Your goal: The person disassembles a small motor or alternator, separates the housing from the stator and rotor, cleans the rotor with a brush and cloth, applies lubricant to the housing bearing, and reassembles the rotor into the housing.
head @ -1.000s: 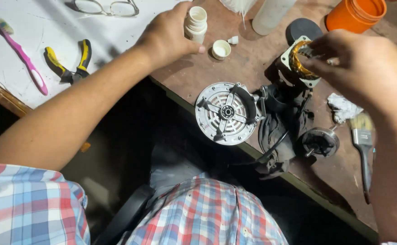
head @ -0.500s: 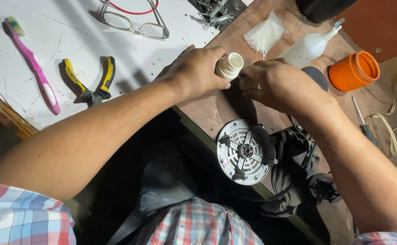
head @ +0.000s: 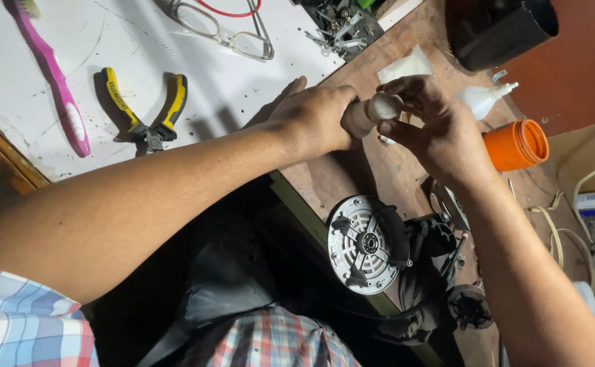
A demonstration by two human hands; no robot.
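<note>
My left hand grips a small pale jar lying sideways above the brown wooden bench. My right hand meets it from the right, its fingers closed on the jar's round cap. Both hands are held together near the middle of the view. Below them, at the bench's front edge, lies a round grey motor cover with a fan grille joined to dark motor parts.
Yellow-handled pliers, a pink toothbrush and spectacles lie on the white board at left. An orange container, a white squeeze bottle, a small plastic bag and a black tub stand to the right.
The jar was open and upright in my left hand; now it is tipped sideways with my right hand's fingers on a cap at its mouth. The camera view has shifted slightly.
</note>
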